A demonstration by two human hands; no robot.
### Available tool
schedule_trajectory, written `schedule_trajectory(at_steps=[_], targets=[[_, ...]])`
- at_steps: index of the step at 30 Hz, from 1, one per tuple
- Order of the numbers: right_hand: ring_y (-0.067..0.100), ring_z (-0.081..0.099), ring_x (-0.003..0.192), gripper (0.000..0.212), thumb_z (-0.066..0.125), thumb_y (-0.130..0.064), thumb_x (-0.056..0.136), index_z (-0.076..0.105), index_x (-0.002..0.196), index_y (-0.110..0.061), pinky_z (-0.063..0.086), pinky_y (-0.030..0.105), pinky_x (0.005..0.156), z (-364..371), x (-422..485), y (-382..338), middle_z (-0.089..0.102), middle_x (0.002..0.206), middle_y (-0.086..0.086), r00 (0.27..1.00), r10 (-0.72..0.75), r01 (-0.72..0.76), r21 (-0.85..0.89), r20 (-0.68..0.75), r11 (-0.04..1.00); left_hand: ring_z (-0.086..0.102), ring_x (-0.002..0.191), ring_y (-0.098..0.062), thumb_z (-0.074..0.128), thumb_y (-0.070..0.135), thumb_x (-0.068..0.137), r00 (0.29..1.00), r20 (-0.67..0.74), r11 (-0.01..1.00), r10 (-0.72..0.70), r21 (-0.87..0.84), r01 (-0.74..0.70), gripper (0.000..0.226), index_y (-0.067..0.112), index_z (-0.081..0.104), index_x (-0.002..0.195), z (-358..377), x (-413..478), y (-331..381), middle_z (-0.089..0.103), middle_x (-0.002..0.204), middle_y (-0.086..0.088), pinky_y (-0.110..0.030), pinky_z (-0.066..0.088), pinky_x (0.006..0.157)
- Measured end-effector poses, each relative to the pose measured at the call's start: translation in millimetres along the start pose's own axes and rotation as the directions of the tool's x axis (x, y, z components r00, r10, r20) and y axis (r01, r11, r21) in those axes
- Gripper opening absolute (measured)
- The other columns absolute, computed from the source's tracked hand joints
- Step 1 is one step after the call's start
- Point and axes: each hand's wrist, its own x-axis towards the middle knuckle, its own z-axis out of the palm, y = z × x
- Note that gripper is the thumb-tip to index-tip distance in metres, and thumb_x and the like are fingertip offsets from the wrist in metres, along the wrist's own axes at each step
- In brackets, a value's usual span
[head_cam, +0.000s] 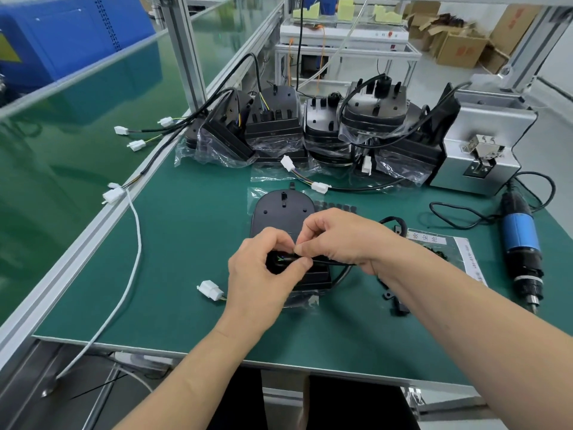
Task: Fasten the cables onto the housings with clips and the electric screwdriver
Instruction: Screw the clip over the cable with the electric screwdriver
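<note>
A black housing lies flat on the green mat, partly under both hands. My left hand curls around the near end of its black cable, where coloured wires show. My right hand pinches the same cable just right of the left fingers. A white connector on this cable's wires lies left of my left hand. Small black clips lie loose on the mat right of my right forearm. The blue electric screwdriver rests on the mat at the right, untouched.
Several bagged housings with cables stand in a row at the back. A grey screw feeder box sits at the back right. A printed sheet lies under my right arm. A white cord hangs over the left rail.
</note>
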Motion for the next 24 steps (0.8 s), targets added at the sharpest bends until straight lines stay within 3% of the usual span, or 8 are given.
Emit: schedule_trajectory(at_steps=[3, 7, 10, 14, 18, 24], targets=[[0.015, 0.057, 0.079, 0.016, 0.075, -0.015, 0.081, 0.069, 0.068, -0.022, 0.041, 0.035, 0.074, -1, 0, -1, 0.066, 0.081, -0.003, 0.998, 0.068, -0.068, 0.024, -0.004, 0.997, 0.062, 0.097, -0.015, 0.082, 0.016, 0.075, 1.000, 0.010, 0.999, -0.024, -0.032, 0.024, 0.024, 0.029, 0.064, 0.083, 0, 1, 0, 0.068, 0.086, 0.013, -0.036, 0.050, 0.088], [0.016, 0.060, 0.090, 0.018, 0.077, -0.016, 0.078, 0.068, 0.064, -0.022, 0.043, 0.032, 0.075, -2, 2, -4, 0.069, 0.087, -0.002, 0.994, 0.107, -0.106, 0.041, -0.014, 0.994, 0.061, 0.099, -0.019, 0.071, 0.027, 0.070, 0.995, 0.044, 0.994, -0.088, -0.063, 0.091, 0.015, 0.031, 0.063, 0.081, 0, 4, 4, 0.067, 0.085, 0.014, -0.045, 0.050, 0.090], [0.014, 0.057, 0.084, 0.015, 0.079, -0.014, 0.077, 0.068, 0.070, -0.022, 0.041, 0.028, 0.070, 2, 1, -1, 0.065, 0.083, -0.003, 0.995, 0.085, -0.081, 0.083, -0.046, 0.993, 0.059, 0.100, -0.022, 0.068, 0.027, 0.068, 0.991, 0.049, 0.988, -0.123, -0.084, 0.127, 0.013, 0.030, 0.064, 0.080, 0, 4, 7, 0.067, 0.085, 0.014, -0.051, 0.049, 0.092], [0.011, 0.048, 0.070, 0.022, 0.079, -0.016, 0.080, 0.064, 0.095, -0.020, 0.035, 0.024, 0.063, 3, -3, 9, 0.054, 0.081, -0.004, 0.998, -0.025, 0.032, 0.136, -0.054, 0.990, 0.057, 0.103, -0.018, 0.069, 0.028, 0.065, 0.987, 0.042, 0.981, -0.156, -0.113, 0.159, 0.015, 0.033, 0.066, 0.079, -2, 5, 8, 0.062, 0.087, 0.020, -0.043, 0.048, 0.093], [0.012, 0.045, 0.068, 0.014, 0.078, -0.018, 0.083, 0.064, 0.086, -0.016, 0.037, 0.023, 0.061, 4, -8, 19, 0.052, 0.075, 0.000, 0.987, -0.154, 0.161, 0.169, -0.053, 0.972, 0.058, 0.108, -0.015, 0.077, 0.018, 0.073, 0.982, 0.097, 0.972, -0.162, -0.155, 0.176, 0.021, 0.036, 0.072, 0.082, -7, 5, 5, 0.064, 0.094, 0.021, -0.040, 0.048, 0.096], [0.006, 0.045, 0.062, 0.015, 0.080, -0.012, 0.080, 0.066, 0.076, -0.016, 0.039, 0.015, 0.061, 17, -9, 26, 0.055, 0.067, -0.006, 0.972, -0.148, 0.201, 0.316, -0.182, 0.927, 0.059, 0.102, -0.019, 0.079, 0.010, 0.077, 0.987, 0.006, 0.979, -0.163, -0.124, 0.162, 0.026, 0.034, 0.070, 0.074, -1, 5, 3, 0.066, 0.085, 0.019, -0.037, 0.048, 0.088]])
